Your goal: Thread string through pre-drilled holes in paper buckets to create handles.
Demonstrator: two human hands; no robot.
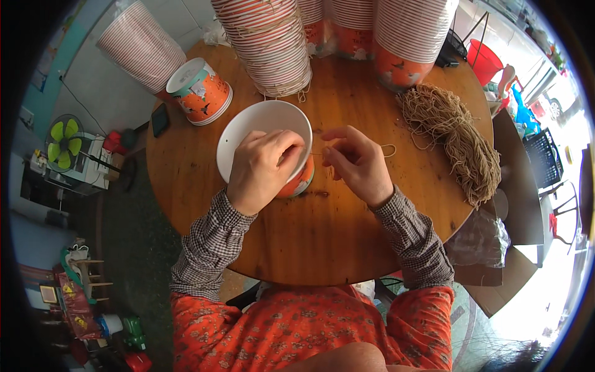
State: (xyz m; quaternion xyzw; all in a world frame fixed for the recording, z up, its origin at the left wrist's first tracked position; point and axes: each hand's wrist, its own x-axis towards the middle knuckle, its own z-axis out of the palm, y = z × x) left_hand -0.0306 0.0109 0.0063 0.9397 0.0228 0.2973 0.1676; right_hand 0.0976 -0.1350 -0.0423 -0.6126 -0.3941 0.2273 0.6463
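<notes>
A white-lined paper bucket (265,114) with an orange printed outside stands on the round wooden table, its mouth tilted toward me. My left hand (263,162) reaches over the opening, its fingers curled closed at the right rim; the fingertips are partly hidden. Just right of the rim, my right hand (358,162) pinches a thin tan string (389,150) between thumb and fingers. A short stretch of the string shows between the bucket rim and this hand, and a loose loop lies to its right. A small hole shows in the bucket's left wall.
Tall stacks of nested paper buckets (266,46) rise at the back. An upright orange bucket (207,99) and a black phone (160,120) are at the left. A bundle of tan string (455,139) lies right, above an opened cardboard box (517,186) beside the table (310,248).
</notes>
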